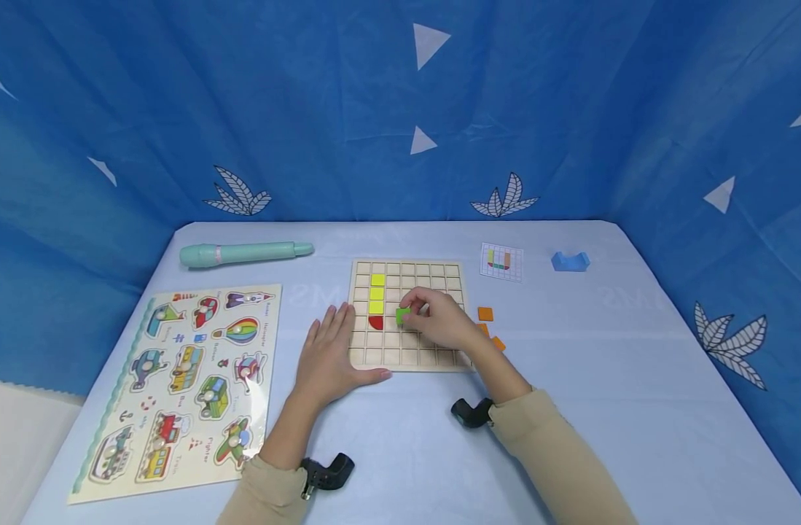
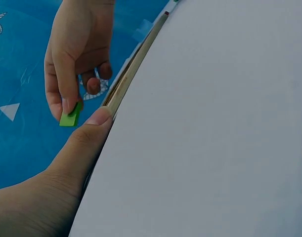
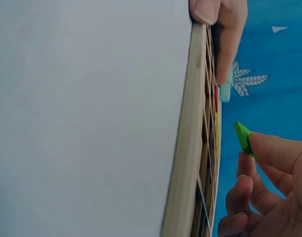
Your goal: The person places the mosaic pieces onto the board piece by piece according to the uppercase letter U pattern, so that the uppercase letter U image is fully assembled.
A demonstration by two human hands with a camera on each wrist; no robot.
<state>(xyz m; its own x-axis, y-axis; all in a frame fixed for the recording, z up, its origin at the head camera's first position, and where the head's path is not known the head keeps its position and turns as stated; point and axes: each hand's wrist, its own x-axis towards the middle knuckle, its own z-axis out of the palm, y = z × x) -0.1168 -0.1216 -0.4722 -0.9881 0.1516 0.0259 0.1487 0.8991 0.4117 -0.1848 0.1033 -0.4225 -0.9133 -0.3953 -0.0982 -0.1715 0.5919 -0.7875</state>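
Observation:
Between thumb and fingertips my right hand point(image 1: 439, 319) pinches a small green square tile point(image 1: 402, 316), held over the middle of the wooden grid board point(image 1: 408, 357). In the right wrist view the green tile point(image 3: 243, 138) is tilted and stands clear of the board's surface. My left hand point(image 1: 330, 361) lies with straight fingers along the board's left edge, its thumb at the near edge. Three yellow square tiles point(image 1: 377, 293) sit in a column in the grid's left part, with a red rounded-corner tile point(image 1: 375, 322) in the cell below them.
Several orange tiles point(image 1: 485, 313) lie right of the board, partly behind my right wrist. Behind them are a pattern card point(image 1: 501, 262) and a blue notched block point(image 1: 570, 262). A vehicle puzzle board point(image 1: 177, 386) lies at the left, with a teal microphone-shaped object point(image 1: 245, 252) beyond it.

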